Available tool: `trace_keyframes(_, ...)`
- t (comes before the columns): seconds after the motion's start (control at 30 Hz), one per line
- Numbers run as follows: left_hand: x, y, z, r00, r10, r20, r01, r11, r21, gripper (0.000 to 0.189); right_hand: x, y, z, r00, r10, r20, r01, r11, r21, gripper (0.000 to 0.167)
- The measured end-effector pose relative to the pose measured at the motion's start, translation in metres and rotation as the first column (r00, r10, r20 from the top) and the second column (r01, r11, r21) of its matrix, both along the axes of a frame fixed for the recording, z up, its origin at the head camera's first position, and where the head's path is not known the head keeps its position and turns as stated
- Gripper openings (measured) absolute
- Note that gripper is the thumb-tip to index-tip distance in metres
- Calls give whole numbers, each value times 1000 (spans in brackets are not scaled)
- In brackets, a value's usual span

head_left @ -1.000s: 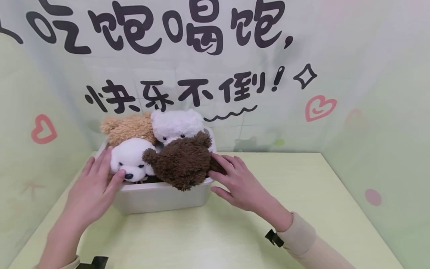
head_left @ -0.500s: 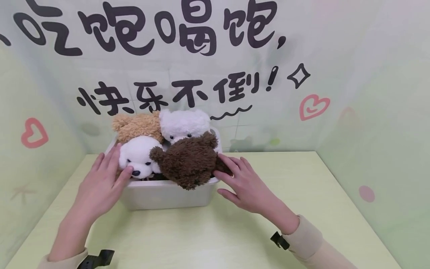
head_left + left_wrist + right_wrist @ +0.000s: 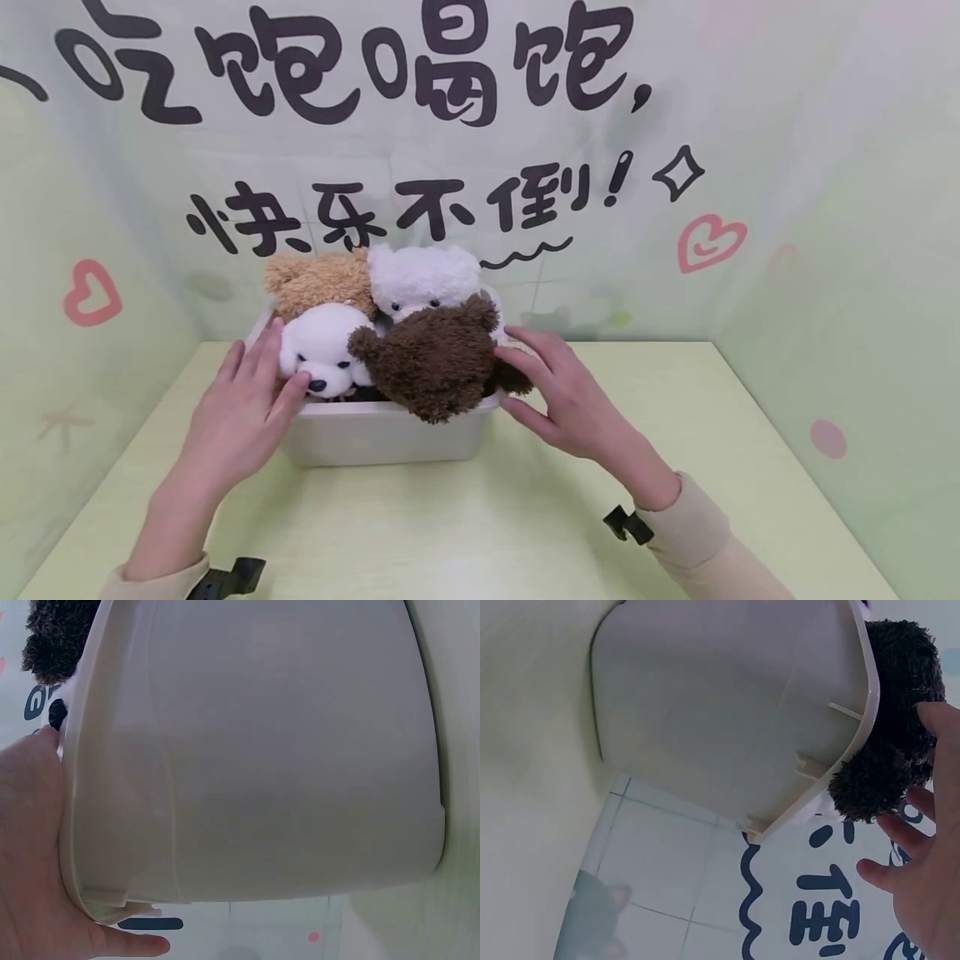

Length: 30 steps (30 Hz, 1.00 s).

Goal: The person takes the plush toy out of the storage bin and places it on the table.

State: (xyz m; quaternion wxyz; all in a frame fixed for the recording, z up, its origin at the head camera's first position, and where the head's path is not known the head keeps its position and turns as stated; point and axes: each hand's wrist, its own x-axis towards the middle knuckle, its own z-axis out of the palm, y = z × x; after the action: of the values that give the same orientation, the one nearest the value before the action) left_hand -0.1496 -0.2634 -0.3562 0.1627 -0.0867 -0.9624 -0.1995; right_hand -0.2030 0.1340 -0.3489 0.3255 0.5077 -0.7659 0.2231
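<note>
A white bin [image 3: 390, 440] is standing on a pale yellow-green table [image 3: 570, 525], towards its back edge. Bare tabletop is stretching out in front of the bin and to its right, with soft glare showing before it. Behind the bin, a pale backdrop [image 3: 570, 292] is hanging, carrying black lettering [image 3: 431, 208] above the bin and a wavy line [image 3: 528, 252] to its upper right. Light green side panels are flanking the bin: the left panel [image 3: 45, 192] is bearing a pink heart, the right panel [image 3: 885, 292] a purple dot [image 3: 828, 439]. Another pink heart [image 3: 711, 243] is showing on the backdrop, well right of the bin.

Four plush toys are filling the bin: a tan one [image 3: 322, 283] at back left, a white bear [image 3: 423, 275] at back right, a white dog [image 3: 318, 337] at front left, and a brown bear [image 3: 435, 358] leaning over the front right rim.

The left hand [image 3: 240, 417] is resting along the bin's left end, fingers extended, thumb beside the dog's muzzle. The right hand [image 3: 570, 400] is reaching to brown fur at the bin's right end, fingers loosely spread; how firmly they are touching is unclear.
</note>
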Motion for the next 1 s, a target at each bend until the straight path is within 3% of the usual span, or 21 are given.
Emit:
trace_keyframes(0.13,1,1,0,1000,5,-3,-5,1000,-4,74,-1,-15,12,997,70,-36,-72,996,-60,73)
trace_keyframes(0.27,2,0,1,1000,10,-6,-10,1000,-9,74,-5,-38,23,986,80,-148,-77,997,25,100)
trace_keyframes(0.37,3,0,1,1000,13,-5,-13,1000,-10,74,-9,-53,27,973,58,-223,-37,994,99,107)
trace_keyframes(0.5,2,1,1,1000,5,-10,-5,1000,-28,75,-13,-65,29,970,34,-241,3,988,154,99)
trace_keyframes(0.7,-1,0,0,996,-42,-73,34,994,-102,73,-19,-72,30,974,28,-223,15,982,191,88)
trace_keyframes(1.0,1,-5,0,993,-75,-92,62,988,-143,72,-24,-73,33,980,83,-181,-55,986,154,81)
